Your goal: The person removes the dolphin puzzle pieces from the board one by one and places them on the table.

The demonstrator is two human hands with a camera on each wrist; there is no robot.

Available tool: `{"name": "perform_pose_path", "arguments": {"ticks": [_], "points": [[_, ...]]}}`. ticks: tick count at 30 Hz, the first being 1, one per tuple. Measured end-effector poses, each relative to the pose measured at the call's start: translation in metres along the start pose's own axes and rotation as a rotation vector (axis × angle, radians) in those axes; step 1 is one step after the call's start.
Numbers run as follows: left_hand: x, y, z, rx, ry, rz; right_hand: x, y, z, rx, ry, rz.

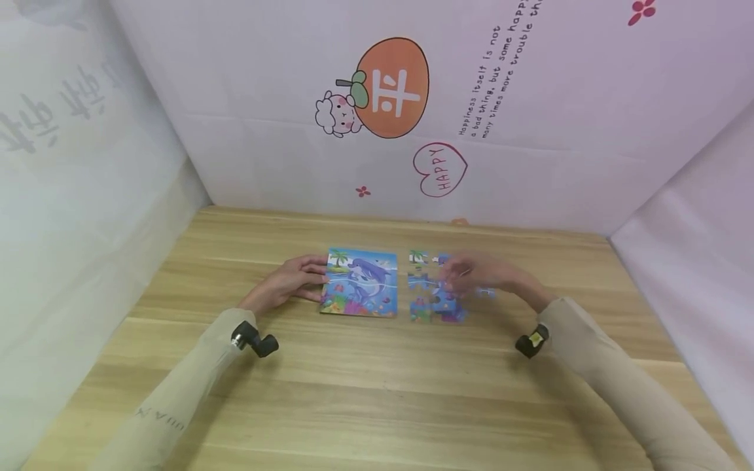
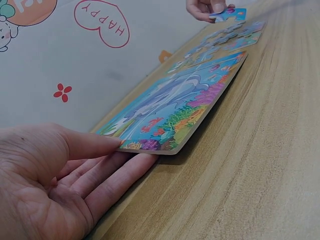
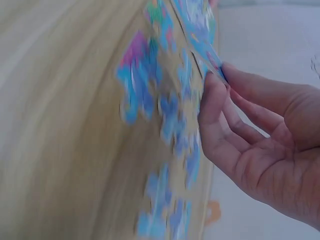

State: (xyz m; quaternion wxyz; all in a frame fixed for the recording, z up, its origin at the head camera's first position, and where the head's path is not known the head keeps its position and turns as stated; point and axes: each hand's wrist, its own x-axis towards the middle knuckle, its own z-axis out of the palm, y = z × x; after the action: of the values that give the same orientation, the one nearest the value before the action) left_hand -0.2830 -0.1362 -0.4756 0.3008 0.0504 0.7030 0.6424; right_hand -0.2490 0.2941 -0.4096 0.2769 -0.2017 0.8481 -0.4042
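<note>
A picture puzzle board (image 1: 360,284) with a dolphin and sea scene lies flat on the wooden table (image 1: 377,392). My left hand (image 1: 291,280) rests at its left edge; in the left wrist view the thumb and straight fingers of my left hand (image 2: 75,170) touch that edge of the board (image 2: 170,100). To the right lie several loose blue puzzle pieces (image 1: 432,304). My right hand (image 1: 471,271), blurred, hovers over them. In the right wrist view my right hand (image 3: 250,135) pinches one puzzle piece (image 3: 212,57) between thumb and fingers above the scattered pieces (image 3: 145,80).
White printed sheets wall the table in at the back (image 1: 412,131), left and right. A small orange tab (image 1: 458,222) sits at the foot of the back wall. Bare wood stretches from the puzzle toward me.
</note>
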Motion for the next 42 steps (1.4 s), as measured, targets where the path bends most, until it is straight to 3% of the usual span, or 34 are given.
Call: {"name": "perform_pose_path", "arguments": {"ticks": [7, 15, 21, 29, 42], "points": [[-0.001, 0.000, 0.001, 0.013, 0.004, 0.003, -0.025, 0.018, -0.021, 0.019, -0.080, 0.087], [0.000, 0.001, 0.002, 0.016, -0.006, 0.005, -0.048, 0.026, -0.026, 0.015, -0.102, 0.215], [0.001, 0.001, 0.003, 0.004, -0.004, 0.002, -0.053, 0.018, -0.014, -0.062, -0.006, 0.236], [0.000, 0.001, 0.003, -0.001, 0.001, -0.008, -0.053, 0.013, 0.001, -0.351, 0.156, 0.297], [0.001, 0.001, 0.002, -0.005, -0.002, -0.005, -0.048, 0.023, -0.002, -0.522, 0.211, 0.295]]}}
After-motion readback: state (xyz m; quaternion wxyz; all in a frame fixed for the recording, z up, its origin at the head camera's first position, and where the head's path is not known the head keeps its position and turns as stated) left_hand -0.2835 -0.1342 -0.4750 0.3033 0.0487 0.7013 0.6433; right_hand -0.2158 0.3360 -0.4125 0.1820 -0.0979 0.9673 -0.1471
